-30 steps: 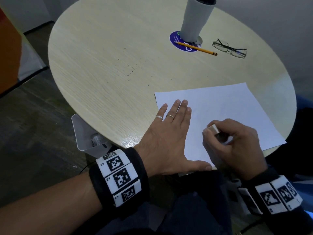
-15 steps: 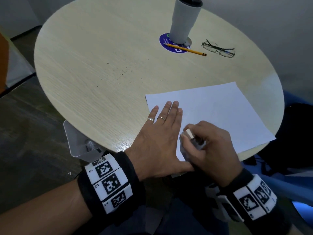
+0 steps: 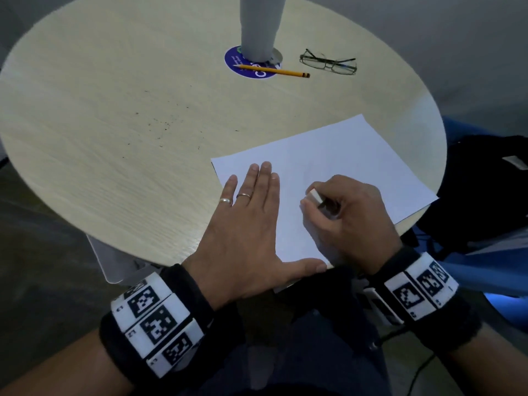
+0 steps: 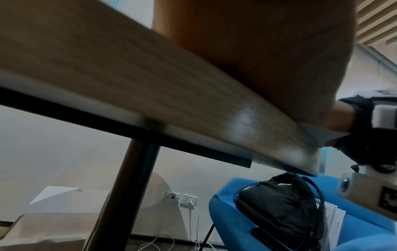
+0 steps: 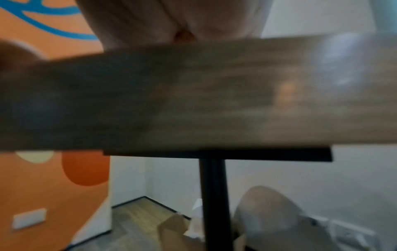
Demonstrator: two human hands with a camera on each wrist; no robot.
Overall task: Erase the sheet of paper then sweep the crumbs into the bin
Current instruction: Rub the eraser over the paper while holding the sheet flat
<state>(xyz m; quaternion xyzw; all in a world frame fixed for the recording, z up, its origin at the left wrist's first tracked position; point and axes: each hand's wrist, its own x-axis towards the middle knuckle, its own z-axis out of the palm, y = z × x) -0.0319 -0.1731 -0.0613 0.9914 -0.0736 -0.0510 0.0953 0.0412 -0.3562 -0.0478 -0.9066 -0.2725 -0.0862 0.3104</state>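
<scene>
Pinching eraser (image 3: 315, 196), right hand (image 3: 347, 221); left hand (image 3: 245, 227) flat on paper (image 3: 343, 155).

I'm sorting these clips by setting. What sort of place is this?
Probably an office lounge or meeting nook: a round wooden table on a single black pole, a blue sofa holding a backpack, and an orange wall mural.

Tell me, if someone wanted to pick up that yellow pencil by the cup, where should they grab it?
Probably mid-shaft, pinched from above. The pencil lies flat on the table, its pointed end resting on the blue sticker near the cup. The eraser end points toward the glasses, so the bare middle looks clearest of both.
</scene>
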